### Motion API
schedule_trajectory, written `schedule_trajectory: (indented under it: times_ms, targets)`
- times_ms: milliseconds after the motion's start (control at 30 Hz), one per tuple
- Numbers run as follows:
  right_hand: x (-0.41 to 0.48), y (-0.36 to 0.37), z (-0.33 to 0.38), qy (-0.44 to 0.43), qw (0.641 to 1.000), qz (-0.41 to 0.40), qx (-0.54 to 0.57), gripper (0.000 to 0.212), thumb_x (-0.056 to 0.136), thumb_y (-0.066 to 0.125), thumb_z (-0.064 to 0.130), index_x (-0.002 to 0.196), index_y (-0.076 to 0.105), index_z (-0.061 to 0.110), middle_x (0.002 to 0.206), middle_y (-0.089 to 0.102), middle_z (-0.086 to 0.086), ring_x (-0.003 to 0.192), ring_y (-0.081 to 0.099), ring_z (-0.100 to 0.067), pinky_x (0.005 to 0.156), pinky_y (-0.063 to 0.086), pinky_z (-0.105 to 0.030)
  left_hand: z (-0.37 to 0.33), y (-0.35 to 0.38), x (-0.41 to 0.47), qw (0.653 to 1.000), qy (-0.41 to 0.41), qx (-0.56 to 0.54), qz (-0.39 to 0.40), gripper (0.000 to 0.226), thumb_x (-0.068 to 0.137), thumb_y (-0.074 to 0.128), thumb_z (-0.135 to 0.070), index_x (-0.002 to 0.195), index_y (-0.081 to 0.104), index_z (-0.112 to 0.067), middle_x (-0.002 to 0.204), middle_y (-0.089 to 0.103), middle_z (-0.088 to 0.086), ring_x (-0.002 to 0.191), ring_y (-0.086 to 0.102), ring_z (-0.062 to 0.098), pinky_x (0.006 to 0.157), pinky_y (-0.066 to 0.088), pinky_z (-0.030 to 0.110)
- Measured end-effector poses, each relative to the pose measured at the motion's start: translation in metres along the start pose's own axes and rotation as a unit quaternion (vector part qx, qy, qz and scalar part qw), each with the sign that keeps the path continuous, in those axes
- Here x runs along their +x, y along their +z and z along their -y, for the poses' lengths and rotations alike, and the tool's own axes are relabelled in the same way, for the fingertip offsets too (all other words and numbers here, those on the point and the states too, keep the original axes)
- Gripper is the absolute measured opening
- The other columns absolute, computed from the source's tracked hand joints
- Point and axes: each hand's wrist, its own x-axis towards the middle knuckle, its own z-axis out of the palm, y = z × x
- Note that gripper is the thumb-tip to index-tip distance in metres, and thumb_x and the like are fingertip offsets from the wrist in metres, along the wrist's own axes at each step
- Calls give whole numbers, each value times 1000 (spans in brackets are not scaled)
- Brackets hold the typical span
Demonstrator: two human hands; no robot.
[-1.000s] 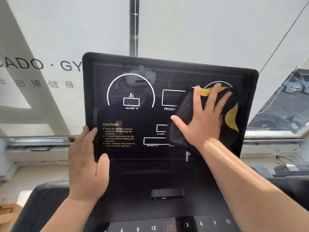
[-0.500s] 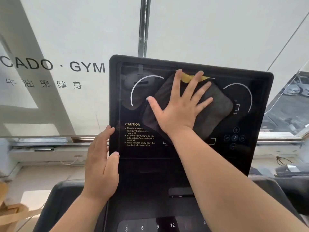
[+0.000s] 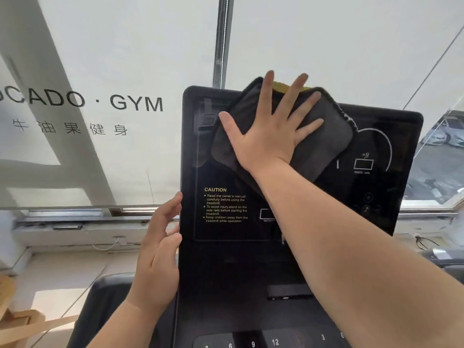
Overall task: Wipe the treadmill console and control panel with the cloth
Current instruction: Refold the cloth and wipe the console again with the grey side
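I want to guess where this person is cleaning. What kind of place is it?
Most likely a gym. The window behind says GYM in big letters. The right hand presses a dark cloth on a treadmill console, which carries a caution notice about the treadmill and a speed box.

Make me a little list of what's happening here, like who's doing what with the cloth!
right hand: flat, fingers spread, pressing the cloth
cloth: dark grey with a yellow edge, on the top left part of the screen, poking over its top edge
left hand: open, at the console's left edge
console: black, upright, with a yellow CAUTION notice
behind: window lettered GYM
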Motion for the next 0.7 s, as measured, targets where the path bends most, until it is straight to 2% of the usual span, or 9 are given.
schedule_trajectory:
  times_ms: [133,233,300,333,400,500,600,700]
  targets:
    - [-36,15,21,-96,995,9,-22,100,87,25,89,164,-4,32,169,-16,-22,153,-14,-53,114,-6,-78,0,1,1,1000,3,-2,-12,54,88,34,-13,135,56,-28,142,57,-19,136,48,4,112,42,38]
    - [-73,25,-18,-224,972,33,-68,97,88,33,87,164,6,34,171,-8,-19,155,-7,-51,116,-1,-77,-1,3,0,1000,5,-10,-19,53,89,34,-12,135,56,-24,144,56,-15,137,47,5,113,43,35]
    - [-82,25,-58,-261,960,38,-98,97,87,36,87,164,6,36,172,-6,-17,155,-6,-49,115,3,-78,0,3,-1,1000,1,-21,-17,53,89,34,-11,135,57,-23,145,56,-14,139,46,5,115,41,37]
    - [-79,22,-75,-247,963,34,-104,98,86,35,87,163,4,37,172,-7,-16,155,-7,-49,115,4,-78,0,3,-2,999,-2,-30,-14,52,90,34,-10,135,57,-24,145,56,-14,139,46,5,116,39,39]
    - [-58,13,-92,-161,982,31,-89,98,86,31,88,164,1,37,171,-13,-17,155,-11,-50,115,1,-79,2,0,-2,998,-16,-57,-8,50,91,34,-9,130,60,-26,145,56,-14,139,46,5,117,35,43]
    - [-15,-4,-71,-23,999,18,-36,98,87,26,88,163,-6,35,170,-18,-19,153,-16,-51,115,-2,-79,3,-3,1,992,-47,-118,-10,42,94,34,-6,121,63,-23,142,60,-12,137,49,5,118,34,47]
    - [2,-7,-29,-25,999,-1,-25,96,88,21,88,164,-5,34,171,-15,-17,153,-15,-51,115,-4,-78,1,-7,3,977,-89,-192,-26,42,88,33,-15,119,61,-18,137,64,-7,135,52,8,117,35,46]
    - [-21,7,-4,-76,996,-12,-41,95,90,23,87,165,1,33,172,-8,-16,154,-8,-53,116,-2,-78,4,-10,2,979,-86,-182,-20,47,86,30,-17,123,60,-16,137,65,-5,135,53,10,111,38,40]
